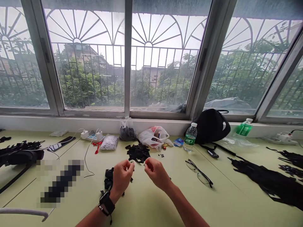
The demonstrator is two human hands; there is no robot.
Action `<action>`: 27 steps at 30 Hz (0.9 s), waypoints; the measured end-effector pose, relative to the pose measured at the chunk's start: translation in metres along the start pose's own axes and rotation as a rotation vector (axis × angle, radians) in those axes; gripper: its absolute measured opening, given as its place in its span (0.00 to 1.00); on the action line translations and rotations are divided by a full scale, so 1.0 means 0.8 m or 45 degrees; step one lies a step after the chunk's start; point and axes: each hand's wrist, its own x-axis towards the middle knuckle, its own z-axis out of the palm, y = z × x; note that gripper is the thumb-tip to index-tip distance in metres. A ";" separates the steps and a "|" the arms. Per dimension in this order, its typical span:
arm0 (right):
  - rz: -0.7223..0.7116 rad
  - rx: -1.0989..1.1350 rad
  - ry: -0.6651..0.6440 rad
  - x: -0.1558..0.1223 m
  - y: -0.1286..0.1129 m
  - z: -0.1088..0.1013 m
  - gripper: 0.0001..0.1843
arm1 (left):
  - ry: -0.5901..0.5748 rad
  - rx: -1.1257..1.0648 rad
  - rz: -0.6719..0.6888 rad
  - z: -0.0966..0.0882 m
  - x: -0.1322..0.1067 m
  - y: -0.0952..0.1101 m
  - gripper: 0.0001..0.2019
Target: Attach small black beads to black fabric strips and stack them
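My left hand (121,178), with a black watch on the wrist, is raised over the pale green table (153,205), fingers curled in a pinch on a small black piece. My right hand (155,172) faces it a few centimetres away, its fingers also pinched together at something too small to make out. Under my left hand lies a small heap of black pieces (109,180). Just beyond both hands sits a larger pile of black cut pieces (138,152).
Glasses (199,172) lie right of my hands. Along the window sill stand a water bottle (190,137), a green bottle (244,127), a black bag (210,126), plastic bags (152,137), a power strip (91,135) and a phone (61,143). Black fringed material (267,181) covers the table's right side.
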 end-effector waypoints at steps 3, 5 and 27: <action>0.050 -0.135 -0.058 0.004 0.013 -0.017 0.06 | 0.333 0.090 0.135 -0.011 0.007 0.003 0.13; 0.076 -0.235 -0.107 0.004 0.024 -0.027 0.07 | 0.387 0.109 0.247 -0.016 0.009 0.007 0.11; 0.217 -0.129 -0.374 0.000 0.081 -0.063 0.03 | -0.675 0.534 0.615 0.003 -0.008 -0.011 0.04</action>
